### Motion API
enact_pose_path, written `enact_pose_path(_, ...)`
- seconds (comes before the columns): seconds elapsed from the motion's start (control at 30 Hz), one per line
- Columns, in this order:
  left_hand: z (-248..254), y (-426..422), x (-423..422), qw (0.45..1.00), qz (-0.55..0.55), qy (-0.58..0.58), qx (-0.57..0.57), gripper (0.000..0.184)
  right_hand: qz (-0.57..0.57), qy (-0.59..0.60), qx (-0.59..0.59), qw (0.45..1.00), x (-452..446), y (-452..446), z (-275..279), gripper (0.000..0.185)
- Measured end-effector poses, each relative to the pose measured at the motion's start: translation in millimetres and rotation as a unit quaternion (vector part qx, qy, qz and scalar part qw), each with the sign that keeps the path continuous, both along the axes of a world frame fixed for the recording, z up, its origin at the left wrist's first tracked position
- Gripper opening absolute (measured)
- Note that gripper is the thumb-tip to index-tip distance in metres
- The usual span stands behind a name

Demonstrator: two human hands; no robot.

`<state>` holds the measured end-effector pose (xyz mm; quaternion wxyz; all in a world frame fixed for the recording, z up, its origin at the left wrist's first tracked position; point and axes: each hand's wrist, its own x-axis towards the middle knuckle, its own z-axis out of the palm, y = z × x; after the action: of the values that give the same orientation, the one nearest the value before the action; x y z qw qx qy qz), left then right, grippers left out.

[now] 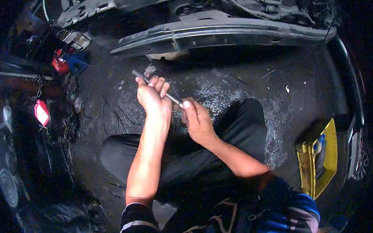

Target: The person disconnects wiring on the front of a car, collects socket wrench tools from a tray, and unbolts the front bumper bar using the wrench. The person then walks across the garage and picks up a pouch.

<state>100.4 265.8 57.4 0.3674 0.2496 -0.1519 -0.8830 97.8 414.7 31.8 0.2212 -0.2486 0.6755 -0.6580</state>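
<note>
A slim grey metal rod [175, 99] slants across the middle of the view, above my crossed legs. My left hand [153, 97] has its fingers wrapped round the upper part, with the rod's end sticking out past the thumb. At the lower end, my right hand [198, 121] is closed on the rod, thumb on top. The fingers hide part of that lower end, so the exact kind of tool cannot be made out. Just beyond the left hand is a small pale piece [150, 70]; whether it touches the rod is unclear.
A long metal bumper beam [233, 30] of a vehicle spans the far side. At the right stands a yellow crate [306, 170] with things inside. Red [60, 62] and blue [77, 63] objects, a white bucket [78, 39] and a chain [39, 86] lie left. The dark floor [218, 90] shines wet.
</note>
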Motion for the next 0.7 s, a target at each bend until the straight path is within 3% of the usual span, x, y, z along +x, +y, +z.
enact_pose_path(0.13, -6.0, 6.0, -3.4, 0.999, 0.001, -0.035, -0.041, 0.034, -0.018, 0.001, 0.015, 1.000, -2.9, 5.1, -3.8, 0.041)
enact_pose_path(0.27, -8.5, 2.9, -9.7, 0.994, 0.017, -0.061, -0.094, 0.036, 0.003, -0.090, 0.012, 0.996, -5.6, 5.9, -19.1, 0.041)
enact_pose_path(0.47, 2.1, 13.6, -12.6, 0.974, 0.026, -0.093, -0.205, 0.036, 0.004, -0.074, 0.002, 0.997, -12.6, 9.7, -19.5, 0.036)
enact_pose_path(0.53, -5.1, 17.3, -12.2, 0.981, -0.028, -0.054, -0.183, 0.037, -0.010, -0.063, -0.025, 0.998, -12.3, 7.9, -23.4, 0.032)
enact_pose_path(0.7, -16.1, 14.5, -10.9, 0.994, -0.033, -0.060, -0.084, 0.038, -0.082, 0.072, -0.041, 0.993, -8.2, 9.7, -26.8, 0.027)
